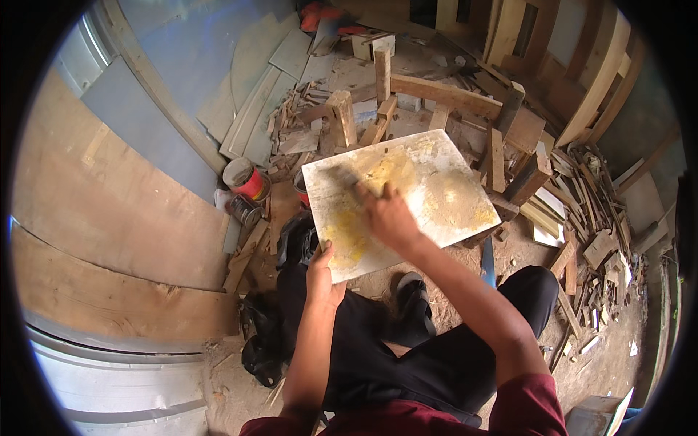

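Note:
A flat rectangular board (436, 171), whitish with brown and yellow stains, is held tilted above my lap. My left hand (323, 280) grips its lower left edge, thumb on the upper face and the other fingers beneath. Over the middle of the board is my right hand (391, 216), its fingers curled. A small dark thing (345, 176) juts from those fingers towards the board's upper left part; motion smears it, so its kind cannot be made out.
A wooden frame with upright posts (342, 120) stands just beyond the board. Red paint cans (253, 183) are at the left, near leaning plywood sheets (123, 203). Scrap wood (600, 240) is heaped at the right. My shoe (413, 298) shows below the board.

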A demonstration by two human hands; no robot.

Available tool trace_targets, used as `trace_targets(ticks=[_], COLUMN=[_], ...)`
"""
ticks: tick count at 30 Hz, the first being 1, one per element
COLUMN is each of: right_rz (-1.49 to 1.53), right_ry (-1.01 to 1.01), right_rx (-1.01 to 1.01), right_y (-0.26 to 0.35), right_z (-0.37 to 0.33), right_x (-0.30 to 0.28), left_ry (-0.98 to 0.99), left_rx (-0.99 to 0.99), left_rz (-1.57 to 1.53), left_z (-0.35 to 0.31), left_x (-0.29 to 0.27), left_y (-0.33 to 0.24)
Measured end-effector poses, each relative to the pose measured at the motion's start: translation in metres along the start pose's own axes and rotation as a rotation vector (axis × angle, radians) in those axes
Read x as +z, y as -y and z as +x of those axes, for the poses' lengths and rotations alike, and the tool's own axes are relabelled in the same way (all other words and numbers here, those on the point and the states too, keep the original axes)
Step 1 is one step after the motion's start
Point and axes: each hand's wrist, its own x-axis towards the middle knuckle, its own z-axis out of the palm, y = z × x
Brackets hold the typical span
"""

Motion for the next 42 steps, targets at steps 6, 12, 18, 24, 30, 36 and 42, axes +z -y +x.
trace_targets(ticks=[6, 12, 18, 24, 30, 36, 42], right_rz=[0.025, -0.194, -0.121, -0.077, 0.139, 0.025, 0.188], right_ry=[0.072, 0.133, 0.088, 0.009, -0.032, -0.101, 0.088], right_rx=[0.322, 0.048, 0.155, 0.233, -0.083, 0.231, -0.071], right_y=[-0.044, -0.013, -0.022, -0.054, 0.012, -0.074, 0.054], right_z=[0.031, 0.024, 0.018, 0.013, -0.013, 0.008, -0.02], right_x=[-0.006, 0.009, -0.003, -0.015, -0.014, -0.006, -0.033], left_ry=[0.0, 0.001, 0.011, 0.025, -0.026, 0.091, -0.036], left_rx=[-0.002, -0.007, 0.003, 0.011, 0.031, -0.002, -0.131], left_rz=[0.032, -0.013, 0.001, -0.029, -0.001, -0.033, -0.256], left_z=[-0.002, -0.006, 0.005, -0.002, 0.001, 0.004, -0.002], left_x=[0.019, 0.018, 0.022, 0.006, 0.016, 0.019, 0.043], left_y=[0.009, 0.004, 0.006, 0.013, 0.009, 0.027, 0.001])
